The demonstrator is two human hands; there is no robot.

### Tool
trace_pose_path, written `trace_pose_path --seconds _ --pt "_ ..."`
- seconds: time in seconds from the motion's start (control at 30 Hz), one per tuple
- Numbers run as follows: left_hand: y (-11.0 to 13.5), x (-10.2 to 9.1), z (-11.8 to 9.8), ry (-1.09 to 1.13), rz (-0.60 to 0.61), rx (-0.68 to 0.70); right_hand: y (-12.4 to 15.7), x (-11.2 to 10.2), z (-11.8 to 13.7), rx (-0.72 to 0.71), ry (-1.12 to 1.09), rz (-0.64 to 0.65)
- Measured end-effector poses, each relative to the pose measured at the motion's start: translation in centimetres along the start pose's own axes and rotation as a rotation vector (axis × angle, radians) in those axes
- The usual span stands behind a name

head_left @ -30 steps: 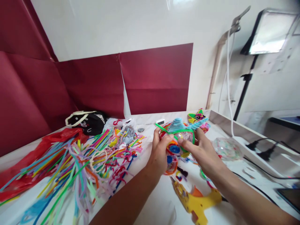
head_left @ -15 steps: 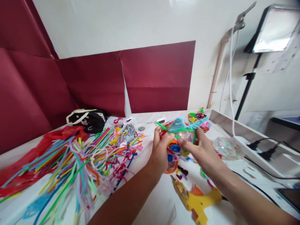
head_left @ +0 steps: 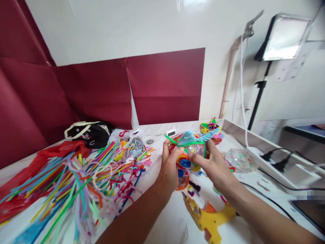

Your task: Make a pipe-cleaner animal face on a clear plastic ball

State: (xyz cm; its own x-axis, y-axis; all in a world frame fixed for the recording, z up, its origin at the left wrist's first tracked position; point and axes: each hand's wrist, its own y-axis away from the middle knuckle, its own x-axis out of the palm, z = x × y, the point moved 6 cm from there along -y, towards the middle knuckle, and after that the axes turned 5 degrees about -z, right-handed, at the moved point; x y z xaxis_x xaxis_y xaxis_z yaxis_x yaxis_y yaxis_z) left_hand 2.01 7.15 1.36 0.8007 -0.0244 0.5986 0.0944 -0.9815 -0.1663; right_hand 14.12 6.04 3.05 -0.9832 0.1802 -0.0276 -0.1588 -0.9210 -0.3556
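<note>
Between my two hands is a pipe-cleaner craft figure (head_left: 188,137) with a light blue raised part, green edging and a clear body. My left hand (head_left: 169,167) grips its left side, fingers curled behind and thumb in front. My right hand (head_left: 212,164) holds the right side, its thumb near my left thumb at the green pipe cleaner (head_left: 170,139), whose free end sticks out to the upper left. Orange rings with blue centres (head_left: 185,163) show below the thumbs. A yellow glue gun (head_left: 212,217) lies on the table beneath my hands.
Loose pipe cleaners (head_left: 83,183) spread over the left side, partly on a red plastic bag (head_left: 59,150). Behind stands a black bag (head_left: 98,137). At right are another colourful craft figure (head_left: 211,127), a clear plastic piece (head_left: 241,160), plugs (head_left: 280,165), cables and a phone (head_left: 311,215).
The whole view has shifted, so most things sit slightly farther left. Both hands keep the same hold on the craft figure, which looks little changed.
</note>
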Motion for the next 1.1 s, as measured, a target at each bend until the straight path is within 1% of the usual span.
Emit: trace_pose_path --seconds 0.13,0.3,0.53,0.8,1.0,1.1 --pt "-0.02 -0.07 0.03 -0.007 0.008 0.012 -0.1 0.1 -0.29 0.012 -0.042 -0.009" --pt "-0.08 -0.19 0.11 -0.005 -0.009 0.009 -0.1 0.1 -0.29 0.031 -0.006 -0.019" --pt "0.18 -0.06 -0.07 -0.012 -0.032 -0.009 -0.03 0.0 -0.39 0.014 0.02 -0.028" --pt "-0.22 -0.43 0.3 -0.043 -0.023 0.004 -0.18 0.12 -0.69 0.001 0.018 -0.013" --pt "-0.3 -0.45 0.46 -0.039 0.0 0.006 -0.15 0.08 -0.9 0.04 0.023 -0.012" --pt "-0.26 -0.37 0.41 -0.037 -0.016 0.006 -0.23 -0.02 -0.85 0.045 0.042 -0.024"
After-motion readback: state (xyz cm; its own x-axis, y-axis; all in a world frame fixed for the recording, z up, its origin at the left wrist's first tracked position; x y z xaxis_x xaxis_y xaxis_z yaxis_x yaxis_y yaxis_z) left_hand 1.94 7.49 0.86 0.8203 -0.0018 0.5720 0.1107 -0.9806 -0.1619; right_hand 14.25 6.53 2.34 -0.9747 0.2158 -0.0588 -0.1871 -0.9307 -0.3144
